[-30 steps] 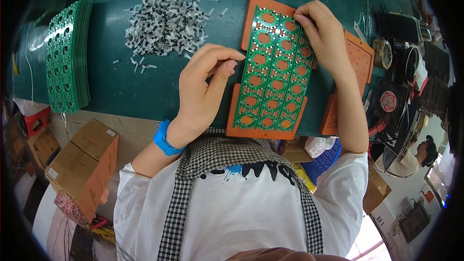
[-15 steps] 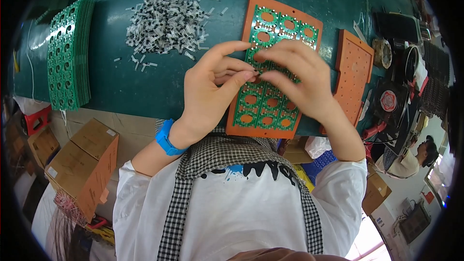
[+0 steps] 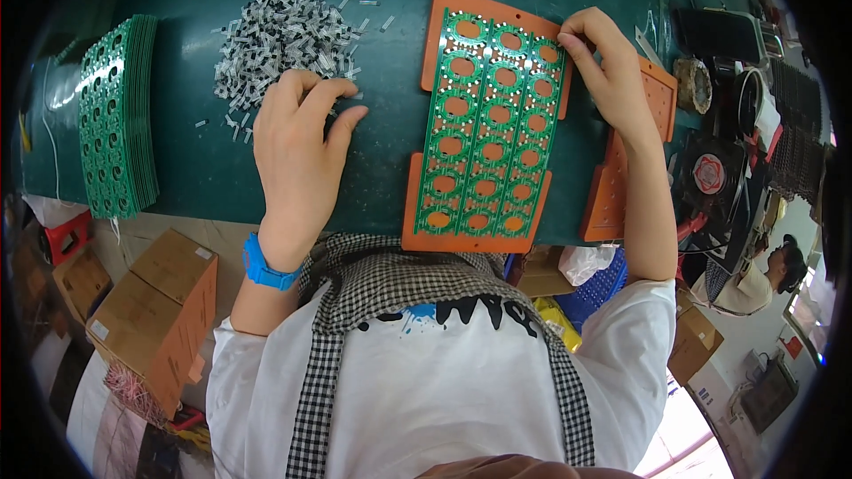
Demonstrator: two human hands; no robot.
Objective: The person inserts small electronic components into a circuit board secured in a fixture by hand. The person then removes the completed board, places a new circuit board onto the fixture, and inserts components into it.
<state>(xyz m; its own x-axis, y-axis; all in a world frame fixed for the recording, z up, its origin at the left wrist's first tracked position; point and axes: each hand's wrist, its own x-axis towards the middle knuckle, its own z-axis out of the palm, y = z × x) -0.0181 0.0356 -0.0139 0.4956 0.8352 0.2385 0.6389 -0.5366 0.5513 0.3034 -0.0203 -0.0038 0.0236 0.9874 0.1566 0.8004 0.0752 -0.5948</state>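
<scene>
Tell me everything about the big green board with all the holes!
The green circuit board is a long, flat, rigid-looking panel with three columns of six roundish holes, speckled with tiny pale spots. It lies slightly turned on an orange tray, which shows through the holes. The right hand seems to touch its upper right corner.

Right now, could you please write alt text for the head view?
A person's right hand is at one corner of a green circuit panel on an orange plate; the left hand is at a pile of small parts.
</scene>
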